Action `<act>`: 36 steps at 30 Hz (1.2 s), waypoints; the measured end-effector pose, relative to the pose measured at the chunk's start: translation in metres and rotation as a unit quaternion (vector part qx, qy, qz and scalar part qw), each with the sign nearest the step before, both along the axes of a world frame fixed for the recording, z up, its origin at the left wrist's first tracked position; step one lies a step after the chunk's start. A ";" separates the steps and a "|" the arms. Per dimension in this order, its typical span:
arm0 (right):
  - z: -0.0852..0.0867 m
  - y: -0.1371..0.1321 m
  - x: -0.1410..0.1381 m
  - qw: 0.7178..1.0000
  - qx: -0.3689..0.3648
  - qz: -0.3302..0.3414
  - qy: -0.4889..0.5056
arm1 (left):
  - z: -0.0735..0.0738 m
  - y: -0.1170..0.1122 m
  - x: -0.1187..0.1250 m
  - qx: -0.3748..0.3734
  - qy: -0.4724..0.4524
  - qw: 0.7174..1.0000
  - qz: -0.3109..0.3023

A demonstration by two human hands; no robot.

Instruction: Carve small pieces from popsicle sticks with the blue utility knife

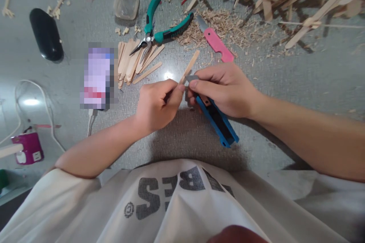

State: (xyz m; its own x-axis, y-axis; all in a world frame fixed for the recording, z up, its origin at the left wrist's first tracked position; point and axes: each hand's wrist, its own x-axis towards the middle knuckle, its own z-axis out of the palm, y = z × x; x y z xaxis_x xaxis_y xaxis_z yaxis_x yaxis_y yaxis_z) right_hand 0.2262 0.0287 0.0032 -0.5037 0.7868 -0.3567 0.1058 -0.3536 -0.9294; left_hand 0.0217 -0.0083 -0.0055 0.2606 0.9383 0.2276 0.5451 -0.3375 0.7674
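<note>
My left hand (pixel 158 104) is closed, pinching a flat wooden craft stick (pixel 192 62) between thumb and fingers. The stick slants up and to the right out of the grip. In my right hand (pixel 232 87) is a blue utility knife (pixel 221 123), whose handle hangs below the palm toward me. Its grey blade (pixel 191 78) shows by my right thumb and meets the stick's edge, close to my left thumb. My right fingers partly cover the front of the knife.
A pile of craft sticks (pixel 128 62) lies ahead with green-handled pliers (pixel 148 39) on it. Beyond are a pink folding knife (pixel 218 43), wood shavings (pixel 199 32) and a stick structure (pixel 309 22). Leftward are a blurred phone (pixel 97 76), black case (pixel 46 34) and purple adapter (pixel 30 148).
</note>
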 end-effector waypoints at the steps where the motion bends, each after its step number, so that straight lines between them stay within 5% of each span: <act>1: -0.001 0.000 0.000 1.000 0.008 0.002 -0.005 | 0.000 0.000 -0.001 -0.011 0.001 1.000 0.001; 9: -0.003 -0.005 -0.002 0.990 0.118 0.007 -0.082 | -0.009 0.004 -0.001 -0.154 -0.126 0.977 0.074; 17: -0.001 -0.003 -0.001 0.931 0.274 -0.040 -0.239 | -0.010 0.004 0.004 -0.210 -0.248 0.940 0.105; 26: -0.018 0.009 0.007 0.939 0.242 -0.079 -0.232 | -0.017 0.007 0.006 -0.206 -0.301 0.927 0.085; 29: -0.019 0.010 0.009 0.903 0.312 -0.079 -0.285 | -0.022 0.009 0.008 -0.208 -0.311 0.924 0.078; 36: -0.018 0.039 0.004 0.763 0.538 -0.012 -0.357 | -0.028 0.014 0.011 -0.189 -0.310 0.927 0.092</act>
